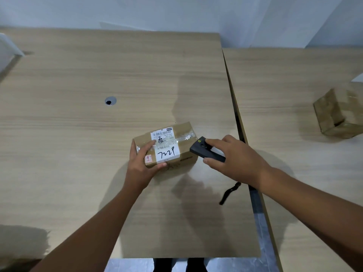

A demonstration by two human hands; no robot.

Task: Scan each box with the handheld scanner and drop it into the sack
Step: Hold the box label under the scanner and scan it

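Left hand [141, 163] gripped the labelled box [167, 147] on the bench [78, 134]; right hand [233, 156] clasped the scanner [198, 149] just beside it.

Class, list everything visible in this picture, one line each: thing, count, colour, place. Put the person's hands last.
left table: one, light wood, centre
right table: one, light wood, right
labelled box: one, brown, white label, at left table
plain box: one, brown, on right table
scanner: one, black, beside labelled box
strap: one, black, dangling under right wrist
cable hole: one, grey, in left table
wall: one, white, behind tables
left hand: one, grips labelled box
right hand: one, holds scanner
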